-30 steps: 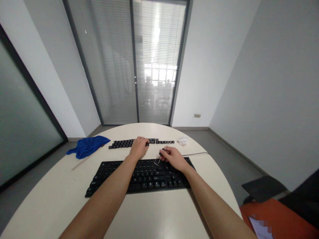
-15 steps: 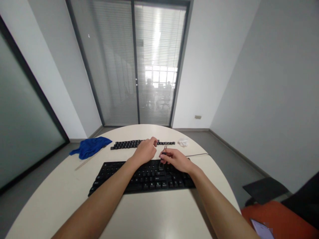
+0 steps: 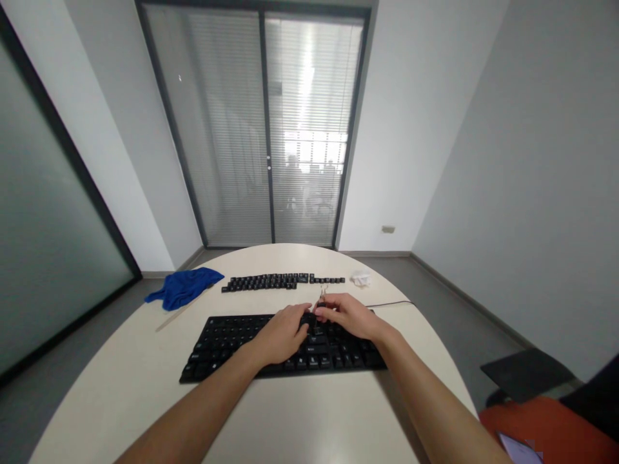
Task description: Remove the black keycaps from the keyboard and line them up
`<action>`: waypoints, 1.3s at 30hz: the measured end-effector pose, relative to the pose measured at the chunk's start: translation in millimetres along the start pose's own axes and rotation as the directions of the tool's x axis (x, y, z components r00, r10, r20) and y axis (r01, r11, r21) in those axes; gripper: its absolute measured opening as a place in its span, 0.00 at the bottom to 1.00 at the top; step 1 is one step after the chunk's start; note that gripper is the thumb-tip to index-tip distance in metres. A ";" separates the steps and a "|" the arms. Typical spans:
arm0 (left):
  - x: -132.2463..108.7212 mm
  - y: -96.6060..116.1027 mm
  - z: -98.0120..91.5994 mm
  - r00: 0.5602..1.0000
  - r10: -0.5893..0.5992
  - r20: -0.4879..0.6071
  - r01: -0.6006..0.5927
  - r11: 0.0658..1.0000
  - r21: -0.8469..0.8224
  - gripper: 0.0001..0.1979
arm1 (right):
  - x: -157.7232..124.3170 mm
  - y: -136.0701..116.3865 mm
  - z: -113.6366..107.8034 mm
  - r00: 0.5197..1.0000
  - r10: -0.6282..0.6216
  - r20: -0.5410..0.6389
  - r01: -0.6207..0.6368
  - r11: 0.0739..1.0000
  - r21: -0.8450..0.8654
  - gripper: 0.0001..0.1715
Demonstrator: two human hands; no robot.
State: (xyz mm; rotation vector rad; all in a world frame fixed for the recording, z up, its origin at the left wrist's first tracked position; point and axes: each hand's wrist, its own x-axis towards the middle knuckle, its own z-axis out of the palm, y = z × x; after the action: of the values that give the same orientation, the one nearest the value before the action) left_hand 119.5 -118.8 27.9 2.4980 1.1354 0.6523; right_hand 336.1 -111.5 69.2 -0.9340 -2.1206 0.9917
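Note:
A black keyboard [image 3: 232, 345] lies on the round white table [image 3: 300, 419] in front of me. My left hand [image 3: 283, 335] rests on the keyboard's middle, fingers curled down onto the keys beside my right hand. My right hand [image 3: 351, 316] is closed on a thin wire keycap puller [image 3: 322, 295] that sticks up above the keys. Behind the keyboard, rows of loose black keycaps [image 3: 271, 282] lie in a line on the table.
A blue cloth [image 3: 186, 288] lies at the table's far left, with a pale stick [image 3: 174, 314] near it. A crumpled white tissue [image 3: 360, 279] sits at the far right. The keyboard's cable [image 3: 391, 303] runs right. An orange seat [image 3: 541, 432] stands at the lower right.
My left hand has come back from the row of loose keycaps down onto the keyboard next to my right hand. The right hand has stayed over the keys with the puller.

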 end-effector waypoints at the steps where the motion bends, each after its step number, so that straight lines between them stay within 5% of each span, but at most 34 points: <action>1: -0.5 -1.7 -1.3 1.000 0.003 -0.002 -0.003 1.000 -0.001 0.22 | 0.6 -0.5 1.6 1.000 0.001 0.002 -0.001 1.000 0.005 0.20; 20: -5.5 -0.2 -9.1 1.000 -0.022 -0.020 0.022 0.999 -0.025 0.20 | 3.7 -10.9 11.0 1.000 -0.009 0.028 0.013 0.993 -0.120 0.17; 39: -5.5 0.4 -10.2 1.000 -0.001 -0.012 0.001 1.000 -0.014 0.17 | 3.2 0.5 5.5 0.989 0.069 0.130 -0.094 0.976 0.195 0.18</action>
State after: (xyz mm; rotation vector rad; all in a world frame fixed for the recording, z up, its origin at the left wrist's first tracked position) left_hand 111.2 -122.3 35.2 2.4844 1.1326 0.6743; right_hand 330.4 -110.9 66.6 -0.8854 -2.0466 1.3092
